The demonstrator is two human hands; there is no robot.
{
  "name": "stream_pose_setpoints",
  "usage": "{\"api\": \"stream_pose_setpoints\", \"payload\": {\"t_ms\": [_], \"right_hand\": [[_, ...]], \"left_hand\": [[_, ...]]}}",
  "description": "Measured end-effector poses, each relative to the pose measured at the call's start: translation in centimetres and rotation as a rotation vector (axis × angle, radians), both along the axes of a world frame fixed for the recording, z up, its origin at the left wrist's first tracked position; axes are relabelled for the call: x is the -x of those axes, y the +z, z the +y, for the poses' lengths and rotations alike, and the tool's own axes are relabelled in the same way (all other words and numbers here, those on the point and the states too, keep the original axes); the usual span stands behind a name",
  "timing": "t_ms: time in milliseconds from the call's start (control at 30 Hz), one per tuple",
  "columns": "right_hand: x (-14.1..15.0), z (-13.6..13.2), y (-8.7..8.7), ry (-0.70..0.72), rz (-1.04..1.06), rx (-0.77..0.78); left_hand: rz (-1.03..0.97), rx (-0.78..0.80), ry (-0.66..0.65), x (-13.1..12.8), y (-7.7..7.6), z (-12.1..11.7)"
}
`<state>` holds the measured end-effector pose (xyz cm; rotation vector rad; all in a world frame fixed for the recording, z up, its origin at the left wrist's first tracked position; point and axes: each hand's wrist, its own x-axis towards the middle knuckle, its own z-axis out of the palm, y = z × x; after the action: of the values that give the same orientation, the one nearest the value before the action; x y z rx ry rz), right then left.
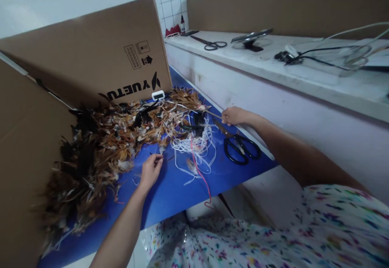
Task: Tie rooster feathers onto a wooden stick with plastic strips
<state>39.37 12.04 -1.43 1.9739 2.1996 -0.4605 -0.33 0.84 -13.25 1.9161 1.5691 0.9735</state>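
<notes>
My right hand [234, 115] is closed around the thin stick of a feather duster [185, 98], whose brown feathers point away to the left. My left hand [151, 171] is low over the blue table with its fingertips pinched; a small pale feather [163, 145] lies right by them, and whatever is between the fingers is too small to tell. A large heap of brown and black feathers [121, 132] spreads on the left. Between my hands lie tangled white strips [194, 144] and a red cord [199, 171]. Black-handled scissors [240, 148] rest below my right hand.
A tall cardboard box wall [91, 53] encloses the back and left of the blue table [170, 195]. A small white digital display [158, 95] stands against it. On the white ledge [212, 61] are another pair of scissors [212, 44], a phone on a stand [251, 37] and cables [319, 57].
</notes>
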Motion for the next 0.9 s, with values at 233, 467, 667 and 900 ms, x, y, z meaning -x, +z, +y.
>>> {"api": "stream_pose_setpoints", "payload": {"t_ms": [233,467,667,900], "right_hand": [[-2.8,-3.5,0.8,-0.062,0.282,-0.026],[-3.5,-1.3,1.7,-0.222,0.347,-0.120],[-1.9,4.1,-0.1,-0.326,0.480,-0.123],[1.6,9.9,-1.5,-0.335,0.320,-0.115]], "left_hand": [[0.021,-0.031,-0.015,-0.2,0.3,-0.2],[0.013,-0.043,-0.014,-0.4,0.3,-0.3],[0.024,-0.049,-0.021,-0.5,0.2,-0.5],[0.043,-0.050,-0.013,-0.6,-0.1,-0.7]]}}
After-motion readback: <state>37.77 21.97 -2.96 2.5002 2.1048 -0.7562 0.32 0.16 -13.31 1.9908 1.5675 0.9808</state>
